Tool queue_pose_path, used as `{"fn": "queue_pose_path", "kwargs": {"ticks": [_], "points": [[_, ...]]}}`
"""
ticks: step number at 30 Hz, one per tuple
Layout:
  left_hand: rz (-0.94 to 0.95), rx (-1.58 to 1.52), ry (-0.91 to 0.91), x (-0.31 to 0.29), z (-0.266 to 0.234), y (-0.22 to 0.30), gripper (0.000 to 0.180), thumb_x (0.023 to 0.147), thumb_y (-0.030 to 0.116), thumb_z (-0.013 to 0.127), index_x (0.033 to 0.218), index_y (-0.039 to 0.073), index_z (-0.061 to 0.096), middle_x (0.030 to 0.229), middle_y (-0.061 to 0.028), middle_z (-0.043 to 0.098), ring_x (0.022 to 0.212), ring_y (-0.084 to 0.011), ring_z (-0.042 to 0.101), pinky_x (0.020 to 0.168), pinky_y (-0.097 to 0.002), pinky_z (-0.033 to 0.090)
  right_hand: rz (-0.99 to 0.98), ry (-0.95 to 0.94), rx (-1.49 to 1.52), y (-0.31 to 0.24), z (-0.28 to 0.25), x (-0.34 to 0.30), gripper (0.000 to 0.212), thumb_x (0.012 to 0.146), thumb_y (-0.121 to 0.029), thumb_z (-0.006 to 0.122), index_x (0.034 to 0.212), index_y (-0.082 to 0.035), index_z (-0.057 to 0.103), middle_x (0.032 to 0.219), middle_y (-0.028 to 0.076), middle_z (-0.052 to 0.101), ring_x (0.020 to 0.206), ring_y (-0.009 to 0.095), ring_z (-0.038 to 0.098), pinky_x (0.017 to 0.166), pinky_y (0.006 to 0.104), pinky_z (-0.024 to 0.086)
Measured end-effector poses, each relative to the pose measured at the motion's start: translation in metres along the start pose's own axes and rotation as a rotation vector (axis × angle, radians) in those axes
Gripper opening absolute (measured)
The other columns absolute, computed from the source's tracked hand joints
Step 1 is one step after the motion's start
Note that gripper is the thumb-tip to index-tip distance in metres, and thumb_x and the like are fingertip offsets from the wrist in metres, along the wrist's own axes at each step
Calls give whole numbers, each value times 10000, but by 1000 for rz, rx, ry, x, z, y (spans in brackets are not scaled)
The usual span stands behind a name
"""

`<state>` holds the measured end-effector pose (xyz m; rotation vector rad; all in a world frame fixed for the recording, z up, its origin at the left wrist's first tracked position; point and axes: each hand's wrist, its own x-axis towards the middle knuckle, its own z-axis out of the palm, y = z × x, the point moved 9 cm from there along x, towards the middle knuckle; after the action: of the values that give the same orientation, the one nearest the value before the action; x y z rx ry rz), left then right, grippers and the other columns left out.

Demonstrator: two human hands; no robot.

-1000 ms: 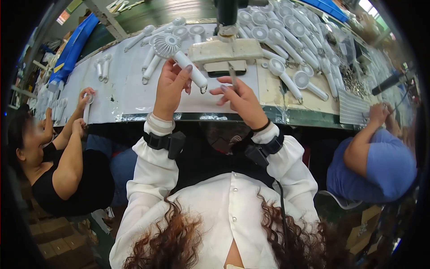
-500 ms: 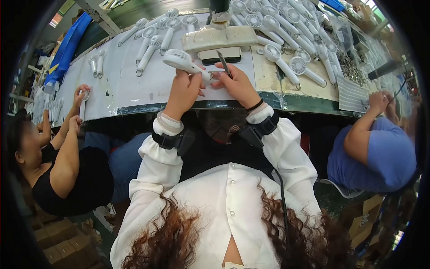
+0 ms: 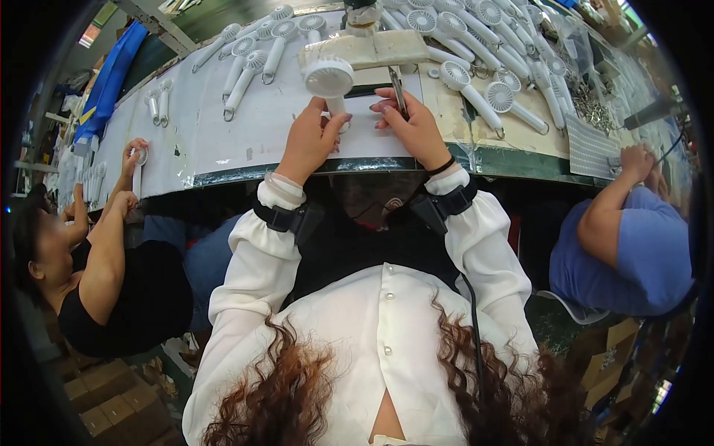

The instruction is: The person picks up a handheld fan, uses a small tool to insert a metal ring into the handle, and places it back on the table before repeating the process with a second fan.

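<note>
A white handheld fan stands nearly upright in my left hand, which is closed around its handle. The fan's round grille is uppermost, and fingers partly hide the handle. To the right, apart from the fan, my right hand is closed on a slim, dark metal tool that points away from me. What kind of tool it is, I cannot make out. Both hands are above the white table surface, close to its front edge.
Several more fans lie at the back left, and a heap of fans fills the back right. A beige padded bar stands beyond my hands. Metal rings lie in a pile. People sit at left and right.
The fan has swung from lying tilted toward the left to nearly upright. My right hand has moved a little right, away from the fan's handle end, still with the tool.
</note>
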<state>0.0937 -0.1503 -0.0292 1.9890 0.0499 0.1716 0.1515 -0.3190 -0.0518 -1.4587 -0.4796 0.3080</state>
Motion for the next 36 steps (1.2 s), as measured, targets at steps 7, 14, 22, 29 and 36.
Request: {"fn": "queue_pose_path", "kwargs": {"ticks": [7,14,22,29,36], "points": [[31,72,-15,-3,-2,-1,338,937,250,641,1086,-34,535,733,-123,649,597,-205,625,563,-325,487,-24,5,-6,-2,0,-1,299,982,-112,552,1258,3,559,1041,83,687,800,91,616,772,235,508],[105,197,14,-4,-6,3,423,915,348,666,1085,-28,573,806,-149,643,691,-246,619,654,-359,483,-35,7,-19,-4,0,-2,289,983,-116,553,1243,8,566,1020,77,688,793,94,620,764,235,510],[185,260,41,-8,-10,15,443,910,351,675,1112,-32,581,790,-150,641,661,-232,620,635,-351,481,-23,10,-17,-4,0,-3,285,980,-117,554,1237,6,570,1014,75,688,799,97,630,754,235,510],[-26,4,0,2,-3,2,371,939,277,660,1124,-25,550,735,-74,613,563,-114,557,523,-255,460,-18,15,-29,-3,0,-2,292,976,-102,550,1240,21,566,1020,82,686,790,94,611,759,232,502],[-59,-148,-14,16,-4,-13,381,931,250,667,1132,-42,527,743,-94,645,555,-117,598,501,-258,494,-37,6,-33,-6,1,-2,299,972,-92,550,1246,26,564,1031,88,683,793,89,599,760,230,498]]}}
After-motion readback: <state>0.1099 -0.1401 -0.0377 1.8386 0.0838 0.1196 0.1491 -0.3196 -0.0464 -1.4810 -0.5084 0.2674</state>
